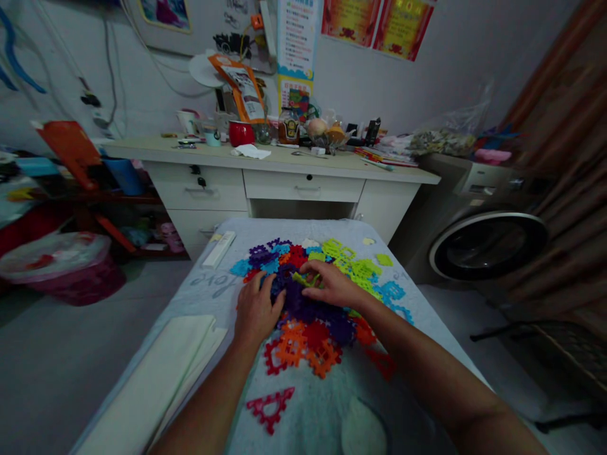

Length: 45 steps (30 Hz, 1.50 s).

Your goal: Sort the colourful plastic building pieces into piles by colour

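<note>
A heap of toothed plastic interlocking pieces lies on a cloth-covered table (190,354). My left hand (256,309) rests at the heap's left side, fingers apart, touching dark purple pieces (308,303). Between the thumb and fingers of my right hand (334,284) is a lime-green interlocking piece (306,279), partly hidden. More lime-green pieces (365,268) spread to the right, with light-blue pieces (392,291) beyond them. Orange pieces (291,344) and red ones sit nearer to me. A red triangular piece (270,407) lies apart at the front.
Folded pale cloth (175,360) lies along the table's left side, and a white box-like strip (219,249) at its far left. Behind stands a white desk (199,186) crowded with jars and papers. A washing machine (474,227) is at right, a pink bin (71,278) at left.
</note>
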Available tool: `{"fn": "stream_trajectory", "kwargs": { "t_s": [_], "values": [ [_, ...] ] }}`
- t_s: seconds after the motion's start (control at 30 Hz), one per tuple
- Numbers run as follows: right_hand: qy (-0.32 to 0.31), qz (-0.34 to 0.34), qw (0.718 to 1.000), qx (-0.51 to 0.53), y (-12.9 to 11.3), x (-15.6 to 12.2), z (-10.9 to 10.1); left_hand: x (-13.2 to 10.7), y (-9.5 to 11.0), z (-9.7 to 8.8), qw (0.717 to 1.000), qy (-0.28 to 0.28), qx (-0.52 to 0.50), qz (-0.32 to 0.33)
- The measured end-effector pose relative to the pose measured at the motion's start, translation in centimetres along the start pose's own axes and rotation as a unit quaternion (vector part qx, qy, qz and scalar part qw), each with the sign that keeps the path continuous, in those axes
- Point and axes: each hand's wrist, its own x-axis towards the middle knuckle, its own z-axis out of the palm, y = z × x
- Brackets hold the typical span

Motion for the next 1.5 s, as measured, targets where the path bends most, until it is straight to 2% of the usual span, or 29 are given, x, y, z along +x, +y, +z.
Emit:
{"fn": "stream_trajectory", "kwargs": {
  "t_s": [0.07,0.13,0.17,0.23,0.3,0.37,0.4,0.47,0.57,0.67,0.77,0.87,1.0,1.1,1.2,1.27,1.33,1.37,1.43,1.5],
  "values": [
    [0.04,0.019,0.999,-0.011,0.6,-1.0,-1.8,0.0,-0.1,0.0,1.0,0.0,-0.004,0.004],
    [0.131,0.094,0.983,-0.082,3.1,-2.0,-4.6,0.0,-0.1,0.0,1.0,0.002,-0.012,0.005],
    [0.176,0.149,0.964,-0.131,4.8,-2.5,-6.0,0.0,-0.1,0.0,1.0,0.003,-0.016,0.006],
    [0.241,0.291,0.898,-0.225,8.4,-3.6,-8.5,0.0,-0.1,-0.1,1.0,0.007,-0.023,0.005],
    [0.233,0.427,0.832,-0.267,11.3,-4.9,-9.8,0.1,0.0,-0.2,1.0,0.008,-0.027,0.005],
    [0.185,0.494,0.807,-0.265,13.0,-5.8,-9.8,0.1,0.0,-0.2,1.0,0.006,-0.027,0.004],
    [0.163,0.503,0.808,-0.261,13.4,-6.1,-9.5,0.1,0.0,-0.2,1.0,0.004,-0.026,0.003],
    [0.13,0.482,0.829,-0.253,13.5,-6.2,-8.4,0.1,0.0,-0.2,1.0,0.0,-0.026,0.0],
    [0.101,0.398,0.884,-0.222,12.6,-5.7,-6.4,0.1,0.1,-0.2,1.0,-0.003,-0.026,0.0],
    [0.101,0.3,0.935,-0.159,11.1,-5.0,-4.5,0.1,0.0,-0.2,1.0,-0.002,-0.023,0.0],
    [0.103,0.222,0.965,-0.093,8.9,-4.2,-2.5,0.0,0.1,-0.2,1.0,0.0,-0.023,-0.001],
    [0.087,0.16,0.981,-0.062,6.3,-3.0,-0.7,0.1,0.2,-0.3,0.999,-0.001,-0.034,-0.007],
    [0.099,0.077,0.989,-0.082,2.7,-1.1,1.1,0.2,0.1,-0.5,0.997,0.007,-0.078,-0.025],
    [0.088,0.005,0.995,-0.051,0.2,0.1,1.7,0.3,-0.2,-0.7,0.99,0.032,-0.134,-0.043],
    [0.043,-0.051,0.998,0.023,-1.1,1.2,1.4,0.4,-0.6,-0.9,0.979,0.064,-0.181,-0.069],
    [0.041,-0.045,0.997,0.044,-0.5,2.1,0.5,0.5,-0.9,-1.1,0.974,0.082,-0.197,-0.084],
    [0.087,0.016,0.996,0.006,1.4,3.2,-0.8,0.5,-1.0,-1.3,0.971,0.097,-0.201,-0.088],
    [0.128,0.069,0.988,-0.042,2.8,3.7,-1.6,0.5,-1.0,-1.3,0.97,0.102,-0.201,-0.088],
    [0.183,0.207,0.951,-0.137,5.9,4.5,-3.0,0.5,-0.9,-1.3,0.971,0.107,-0.195,-0.09],
    [0.182,0.342,0.903,-0.185,9.0,4.8,-3.9,0.5,-0.8,-1.2,0.973,0.098,-0.181,-0.099]
  ]
}}
